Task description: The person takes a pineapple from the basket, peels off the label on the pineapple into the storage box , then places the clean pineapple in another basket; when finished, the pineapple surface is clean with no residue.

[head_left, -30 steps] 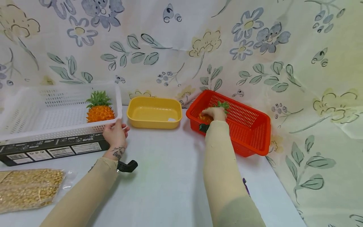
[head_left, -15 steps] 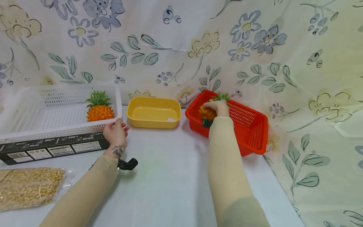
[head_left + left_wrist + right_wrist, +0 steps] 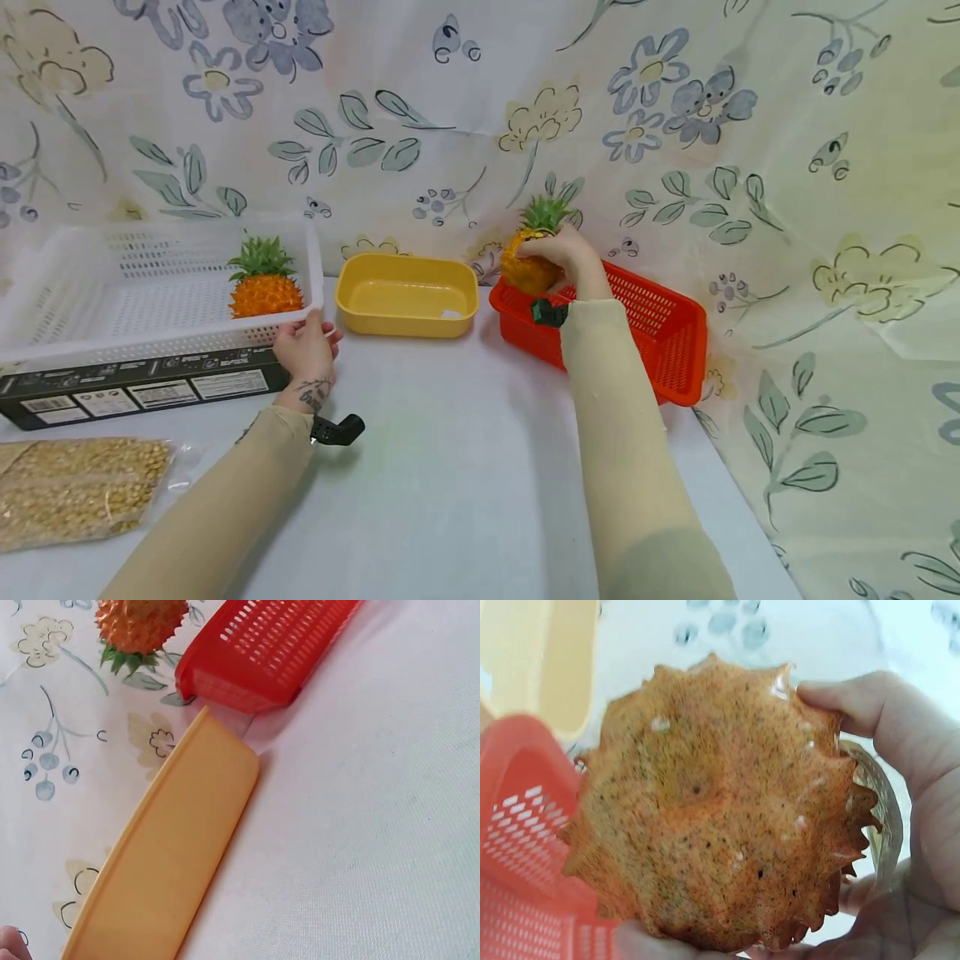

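My right hand grips an orange toy pineapple with a green leafy crown, raised over the left end of the red basket. In the right wrist view the spiky round base of that pineapple faces the camera, with thumb and fingers around its side. My left hand holds the front right corner of the white basket. A second orange pineapple lies inside that basket at its right end, crown toward the back. The left wrist view shows only a fingertip of the left hand.
Between the two baskets stands a yellow tray with a small white label inside. A black printed box lies in front of the white basket. Nearer, at left, is a clear bag of pale grains. Floral cloth hangs behind.
The right hand has lifted the pineapple up out of the red basket, then slightly left, its crown now above the rim. My left hand has stayed at the white basket's corner.
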The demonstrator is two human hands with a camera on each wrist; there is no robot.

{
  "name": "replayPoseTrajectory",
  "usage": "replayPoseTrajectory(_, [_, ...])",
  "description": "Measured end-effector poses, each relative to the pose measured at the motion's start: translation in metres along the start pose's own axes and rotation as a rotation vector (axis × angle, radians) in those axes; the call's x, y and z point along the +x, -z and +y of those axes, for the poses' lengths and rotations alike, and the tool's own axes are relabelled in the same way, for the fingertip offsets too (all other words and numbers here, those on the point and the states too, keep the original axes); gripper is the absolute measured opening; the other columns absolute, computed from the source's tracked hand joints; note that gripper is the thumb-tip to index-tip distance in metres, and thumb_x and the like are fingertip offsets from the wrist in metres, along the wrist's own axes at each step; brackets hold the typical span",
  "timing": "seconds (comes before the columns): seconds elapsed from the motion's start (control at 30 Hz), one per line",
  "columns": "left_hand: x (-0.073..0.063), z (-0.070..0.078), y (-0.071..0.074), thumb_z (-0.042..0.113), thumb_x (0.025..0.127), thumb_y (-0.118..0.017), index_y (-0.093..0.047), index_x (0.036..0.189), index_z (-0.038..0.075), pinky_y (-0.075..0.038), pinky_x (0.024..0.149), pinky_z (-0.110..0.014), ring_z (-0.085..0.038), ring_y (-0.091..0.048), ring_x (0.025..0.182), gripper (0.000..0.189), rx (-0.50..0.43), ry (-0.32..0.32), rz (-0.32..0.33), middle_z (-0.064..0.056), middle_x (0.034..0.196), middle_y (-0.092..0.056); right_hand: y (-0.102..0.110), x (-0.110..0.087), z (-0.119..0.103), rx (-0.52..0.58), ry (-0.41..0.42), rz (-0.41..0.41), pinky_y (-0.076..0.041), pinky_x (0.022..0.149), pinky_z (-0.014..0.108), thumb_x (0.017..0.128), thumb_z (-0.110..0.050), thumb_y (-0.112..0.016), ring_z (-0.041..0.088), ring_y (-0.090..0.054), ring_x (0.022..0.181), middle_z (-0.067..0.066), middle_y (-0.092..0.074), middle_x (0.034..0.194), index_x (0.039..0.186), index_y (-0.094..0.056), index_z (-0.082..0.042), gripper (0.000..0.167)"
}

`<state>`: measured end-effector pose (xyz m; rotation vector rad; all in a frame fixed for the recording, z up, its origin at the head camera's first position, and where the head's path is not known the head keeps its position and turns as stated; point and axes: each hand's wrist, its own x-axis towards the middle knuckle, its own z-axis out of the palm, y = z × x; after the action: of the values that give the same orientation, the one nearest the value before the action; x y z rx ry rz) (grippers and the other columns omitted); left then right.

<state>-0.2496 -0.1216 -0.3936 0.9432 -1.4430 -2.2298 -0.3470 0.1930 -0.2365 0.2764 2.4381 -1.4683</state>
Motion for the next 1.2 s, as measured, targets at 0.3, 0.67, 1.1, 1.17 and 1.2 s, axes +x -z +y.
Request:
replayPoseTrajectory(0.3, [0.0, 0.0, 0.0, 0.034, 0.091, -0.057, -0.051, 0.096, 0.02, -0.049, 0.05, -0.019, -0.006, -0.061, 0.055, 0.017, -0.02, -0.002, -0.003, 0.003, 0.078, -0.06, -0.024, -0.024, -0.013, -0.149, 0.127, -0.154, -0.053, 0.073, 0.052, 0.075, -0.023, -0.074, 0.033, -0.05, 0.11, 0.011, -0.038, 0.13, 0.136, -0.026, -0.016, 0.078])
replayPoseTrajectory(0.67, [-0.001, 0.001, -0.001, 0.034, 0.091, -0.056, -0.05, 0.096, 0.02, -0.049, 0.049, -0.018, -0.006, -0.061, 0.055, 0.016, -0.03, 0.014, 0.0, 0.002, 0.079, -0.06, -0.062, -0.041, -0.002, -0.285, 0.273, -0.4, -0.056, 0.067, 0.043, 0.072, -0.014, -0.076, 0.031, -0.049, 0.106, 0.01, -0.04, 0.124, 0.131, -0.032, -0.021, 0.074])
replayPoseTrajectory(1.1, [-0.001, -0.004, -0.004, 0.03, 0.091, -0.057, -0.05, 0.09, 0.018, -0.045, 0.043, -0.017, -0.005, -0.059, 0.049, 0.014, -0.056, -0.042, 0.018, 0.004, 0.07, -0.059, -0.089, -0.048, 0.045, -0.521, 0.461, -0.74, -0.053, 0.082, 0.031, 0.064, -0.008, -0.079, 0.023, -0.045, 0.112, 0.003, -0.041, 0.124, 0.129, -0.035, -0.026, 0.081])
replayPoseTrajectory(1.17, [-0.001, -0.004, -0.004, 0.029, 0.091, -0.057, -0.049, 0.09, 0.018, -0.045, 0.042, -0.017, -0.005, -0.059, 0.048, 0.013, -0.067, -0.044, 0.013, 0.004, 0.07, -0.059, -0.092, -0.048, 0.052, -0.549, 0.469, -0.773, -0.052, 0.081, 0.03, 0.063, -0.007, -0.08, 0.022, -0.044, 0.113, 0.002, -0.04, 0.126, 0.129, -0.035, -0.025, 0.082])
replayPoseTrajectory(1.2, [-0.001, -0.004, -0.004, 0.028, 0.091, -0.057, -0.049, 0.09, 0.017, -0.045, 0.042, -0.017, -0.005, -0.059, 0.048, 0.013, -0.073, -0.047, 0.011, 0.004, 0.069, -0.059, -0.094, -0.047, 0.055, -0.568, 0.483, -0.787, -0.052, 0.082, 0.03, 0.063, -0.008, -0.081, 0.021, -0.043, 0.114, 0.002, -0.039, 0.127, 0.13, -0.035, -0.024, 0.082])
